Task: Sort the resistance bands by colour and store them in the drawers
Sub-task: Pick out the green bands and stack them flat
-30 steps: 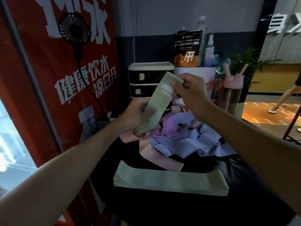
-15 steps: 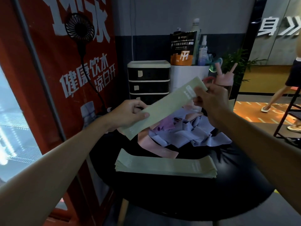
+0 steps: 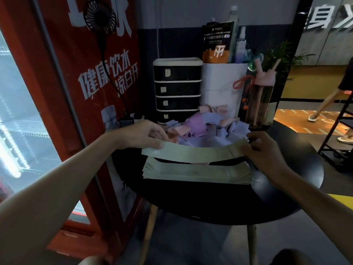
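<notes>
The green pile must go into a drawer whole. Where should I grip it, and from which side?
Probably the two short ends of the green pile, approached from left and right at once: it lies long, flat and crosswise on the table, so a middle pinch would let the ends sag.

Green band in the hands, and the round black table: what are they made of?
The green band looks like stretchy fabric or rubber, matte; it bends softly in the middle. The table has a smooth black top with a faint shine, maybe painted wood or plastic.
</notes>
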Demonstrator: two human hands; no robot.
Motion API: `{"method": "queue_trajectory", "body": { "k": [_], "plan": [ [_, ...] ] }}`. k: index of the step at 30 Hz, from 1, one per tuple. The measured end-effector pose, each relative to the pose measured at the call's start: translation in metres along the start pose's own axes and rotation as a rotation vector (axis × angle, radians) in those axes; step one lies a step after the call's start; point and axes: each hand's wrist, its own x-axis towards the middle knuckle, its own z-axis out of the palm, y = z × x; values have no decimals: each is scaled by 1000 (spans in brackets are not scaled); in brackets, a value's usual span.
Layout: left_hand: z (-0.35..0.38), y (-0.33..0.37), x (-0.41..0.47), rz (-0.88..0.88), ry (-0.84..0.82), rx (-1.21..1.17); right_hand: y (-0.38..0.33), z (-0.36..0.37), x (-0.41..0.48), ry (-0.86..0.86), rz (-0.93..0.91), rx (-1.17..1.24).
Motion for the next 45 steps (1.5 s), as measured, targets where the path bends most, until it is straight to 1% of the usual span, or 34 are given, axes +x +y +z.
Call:
{"method": "queue_trajectory", "body": {
  "k": [2, 6, 10, 12, 13, 16, 17, 18, 19, 21, 23, 25, 29, 34, 38, 45],
  "plan": [
    [4, -4, 0, -6, 25, 32, 9, -2, -6, -39, -74, -53],
    [13, -11, 4, 18, 116, 7, 20, -7, -12, -91, -142, -163],
    [23, -13, 5, 57, 101, 20, 31, -8, -14, -105, -142, -301],
    [27, -13, 5, 73, 87, 67, 34, -7, -16, -129, -160, -372],
    [27, -14, 4, 78, 69, 150, 34, -8, -17, -136, -170, -414],
    [26, -8, 0, 46, 18, 596, 33, -12, -17, -144, -239, -512],
    [27, -3, -2, 45, 26, 692, 33, -14, -15, -157, -271, -540],
    [30, 3, -4, 72, 40, 725, 34, -16, -12, -195, -289, -576],
    [35, 12, -6, 124, 38, 708, 34, -18, -9, -267, -292, -617],
    [50, 24, -6, 225, -23, 609, 33, -20, -4, -440, -260, -686],
    [68, 31, -5, 250, -143, 457, 32, -19, -2, -532, -245, -702],
    [80, 25, -1, 243, -189, 398, 35, -19, 1, -549, -223, -662],
    [86, 10, 7, 197, -199, 359, 41, -22, 7, -576, -155, -543],
    [87, 9, 8, 208, -163, 315, 39, -25, 5, -550, -179, -535],
    [88, 7, 10, 202, -202, 304, 42, -25, 4, -564, -185, -562],
    [86, 9, 10, 147, -208, 309, 44, -25, 3, -568, -189, -551]
  ]
}}
